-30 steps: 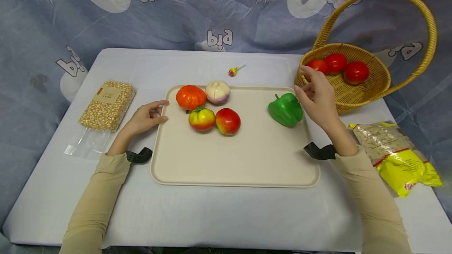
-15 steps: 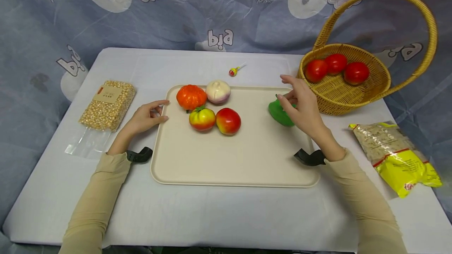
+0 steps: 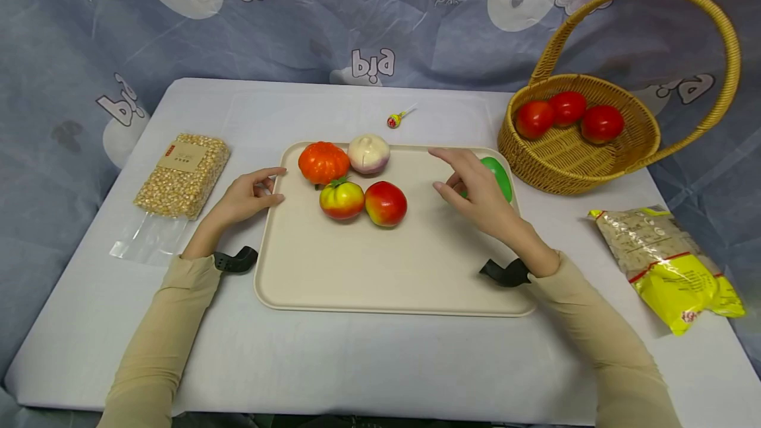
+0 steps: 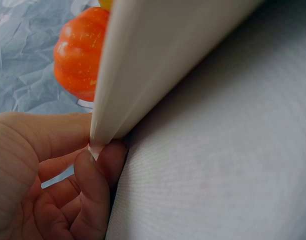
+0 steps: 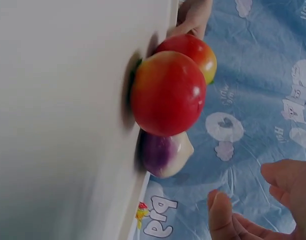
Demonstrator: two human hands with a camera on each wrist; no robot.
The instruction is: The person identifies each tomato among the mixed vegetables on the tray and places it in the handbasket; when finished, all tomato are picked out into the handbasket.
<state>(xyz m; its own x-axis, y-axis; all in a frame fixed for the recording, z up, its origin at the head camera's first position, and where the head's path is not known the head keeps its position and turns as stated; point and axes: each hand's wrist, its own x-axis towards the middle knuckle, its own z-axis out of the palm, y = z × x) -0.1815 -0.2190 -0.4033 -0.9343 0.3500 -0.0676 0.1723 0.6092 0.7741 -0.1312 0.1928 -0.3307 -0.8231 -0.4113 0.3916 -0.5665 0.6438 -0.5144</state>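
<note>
My left hand (image 3: 244,195) pinches the left rim of the beige tray (image 3: 380,276); in the left wrist view the thumb lies on one side of the rim and fingers on the other. My right hand (image 3: 480,195) hovers over the tray's right part with nothing held, thumb and index finger apart. It partly covers a green bell pepper (image 3: 499,178). Grouped at the tray's left are an orange pumpkin (image 3: 324,164), a white-and-purple turnip (image 3: 368,154), a yellow-red tomato (image 3: 341,200) and a red round fruit (image 3: 386,204), which is large in the right wrist view.
A wicker basket (image 3: 549,174) with a tall handle holds three red tomatoes (image 3: 567,109) at the back right. A yellow-and-clear bag (image 3: 672,269) lies at the right, a bag of corn kernels (image 3: 181,177) at the left. Behind the tray lies a lollipop (image 3: 395,120).
My right hand has moved left and nearer from the basket's edge, passing over the green bell pepper toward the tray's middle. The left hand stays on the rim.
</note>
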